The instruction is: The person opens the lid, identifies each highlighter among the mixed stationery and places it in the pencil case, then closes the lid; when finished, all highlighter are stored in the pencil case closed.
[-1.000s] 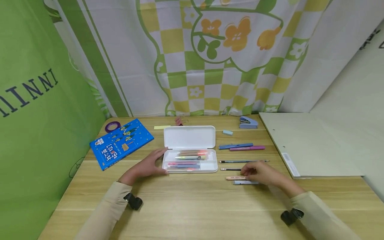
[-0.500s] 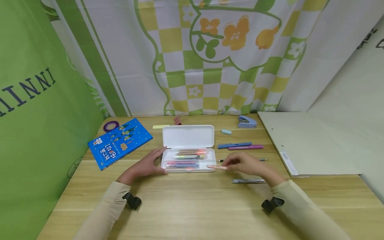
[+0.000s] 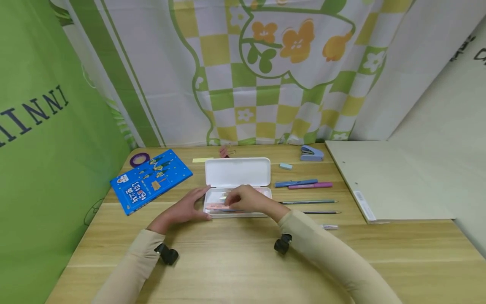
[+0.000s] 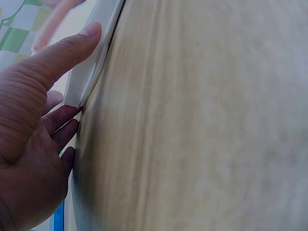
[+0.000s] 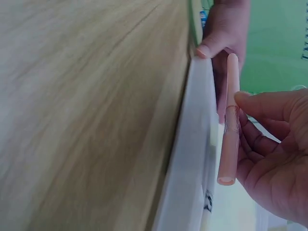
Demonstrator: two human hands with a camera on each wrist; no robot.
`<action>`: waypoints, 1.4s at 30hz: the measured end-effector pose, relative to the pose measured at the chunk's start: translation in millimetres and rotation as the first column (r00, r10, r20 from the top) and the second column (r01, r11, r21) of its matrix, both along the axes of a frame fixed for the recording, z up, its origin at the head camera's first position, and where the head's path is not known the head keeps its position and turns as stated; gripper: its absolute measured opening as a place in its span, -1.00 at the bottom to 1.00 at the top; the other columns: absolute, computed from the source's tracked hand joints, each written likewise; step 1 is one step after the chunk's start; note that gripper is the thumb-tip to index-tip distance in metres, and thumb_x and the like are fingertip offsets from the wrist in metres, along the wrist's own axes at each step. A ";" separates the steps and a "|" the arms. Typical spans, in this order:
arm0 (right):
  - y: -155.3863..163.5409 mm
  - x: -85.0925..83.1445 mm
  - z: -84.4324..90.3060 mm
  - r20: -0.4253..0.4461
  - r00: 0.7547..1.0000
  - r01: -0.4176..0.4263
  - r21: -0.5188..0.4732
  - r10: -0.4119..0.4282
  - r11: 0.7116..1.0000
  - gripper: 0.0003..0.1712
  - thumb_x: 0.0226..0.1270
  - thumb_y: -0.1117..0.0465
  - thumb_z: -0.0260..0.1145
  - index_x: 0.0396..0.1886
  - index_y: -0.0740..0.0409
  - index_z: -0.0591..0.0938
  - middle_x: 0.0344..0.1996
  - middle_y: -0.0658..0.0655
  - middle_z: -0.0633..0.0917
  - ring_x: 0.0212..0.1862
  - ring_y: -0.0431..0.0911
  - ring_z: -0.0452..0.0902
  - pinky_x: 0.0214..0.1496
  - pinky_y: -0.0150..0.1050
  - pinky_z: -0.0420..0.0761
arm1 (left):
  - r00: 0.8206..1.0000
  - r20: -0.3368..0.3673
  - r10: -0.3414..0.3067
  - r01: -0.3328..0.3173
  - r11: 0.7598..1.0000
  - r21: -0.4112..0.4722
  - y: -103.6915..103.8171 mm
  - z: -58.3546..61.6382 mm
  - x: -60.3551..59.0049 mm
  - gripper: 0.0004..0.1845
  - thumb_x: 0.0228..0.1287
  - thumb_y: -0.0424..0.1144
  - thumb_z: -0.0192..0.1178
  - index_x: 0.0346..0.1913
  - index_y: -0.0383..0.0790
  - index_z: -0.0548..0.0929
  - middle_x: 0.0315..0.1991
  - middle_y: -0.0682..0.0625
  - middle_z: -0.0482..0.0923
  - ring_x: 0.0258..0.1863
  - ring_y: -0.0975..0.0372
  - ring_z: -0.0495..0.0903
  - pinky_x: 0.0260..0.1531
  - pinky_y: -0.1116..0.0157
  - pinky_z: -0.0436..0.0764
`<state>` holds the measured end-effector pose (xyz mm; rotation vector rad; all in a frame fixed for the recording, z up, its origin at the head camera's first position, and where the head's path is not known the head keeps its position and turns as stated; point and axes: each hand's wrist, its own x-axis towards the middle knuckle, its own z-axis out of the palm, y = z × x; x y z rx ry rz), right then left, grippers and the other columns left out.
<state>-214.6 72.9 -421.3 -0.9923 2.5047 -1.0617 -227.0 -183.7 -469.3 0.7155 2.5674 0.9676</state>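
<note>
An open white pencil case [image 3: 237, 173] lies mid-table with several pens in its tray. My right hand [image 3: 232, 201] hovers over the tray, pinching a pale pink pen [image 3: 217, 207] that lies lengthwise above it. The right wrist view shows this pink pen [image 5: 229, 126] held between thumb and fingers [image 5: 269, 154] just above the case's rim [image 5: 190, 159]. My left hand [image 3: 195, 204] rests against the case's left end, thumb straight along the front edge. In the left wrist view that thumb [image 4: 57, 57] lies on the white case edge [image 4: 91, 72].
A blue book [image 3: 151, 180] and purple tape ring [image 3: 139, 159] lie at the left. Right of the case are an eraser [image 3: 286, 166], stapler [image 3: 312, 153], a blue pen [image 3: 296, 183], a magenta pen [image 3: 313, 185], two pencils [image 3: 308, 202] and a grey pen [image 3: 329, 227]. A grey folder [image 3: 387, 181] fills the right side.
My right hand picked the pink pen up off the table at the right and carried it left over the case's tray. The left hand stayed at the case's end.
</note>
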 end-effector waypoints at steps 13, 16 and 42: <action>-17.1 -5.2 -10.6 -0.084 0.996 0.043 0.110 -0.034 0.993 -0.92 0.05 0.38 0.43 -0.41 0.17 0.74 -0.44 -0.01 0.71 -0.34 -0.24 0.54 -0.24 -0.43 0.51 | 1.000 -0.008 -0.009 0.009 1.000 0.007 0.3 -0.4 -1.8 0.08 -0.02 0.09 0.42 0.49 -0.15 0.04 0.43 -0.20 0.06 0.40 -0.09 0.02 0.32 -0.12 0.10; -17.3 -4.1 -8.8 -0.095 0.995 0.049 0.117 -0.038 0.992 -0.91 0.05 0.38 0.43 -0.40 0.17 0.75 -0.43 0.00 0.72 -0.33 -0.21 0.56 -0.23 -0.42 0.51 | 1.000 -0.010 -0.011 0.011 1.000 0.006 0.2 -1.1 -2.6 0.08 -0.01 0.10 0.41 0.49 -0.15 0.03 0.43 -0.20 0.05 0.40 -0.10 0.01 0.32 -0.13 0.09; 21.2 -38.6 10.2 0.014 0.992 0.127 0.083 -0.128 0.988 -0.89 0.22 0.35 0.32 -0.32 0.20 0.76 -0.41 0.04 0.73 -0.37 -0.22 0.58 -0.28 -0.35 0.57 | 1.000 0.013 0.007 -0.007 1.000 0.011 0.3 -0.7 0.0 0.06 -0.01 0.06 0.43 0.48 -0.16 0.06 0.43 -0.20 0.07 0.40 -0.12 0.02 0.31 -0.15 0.09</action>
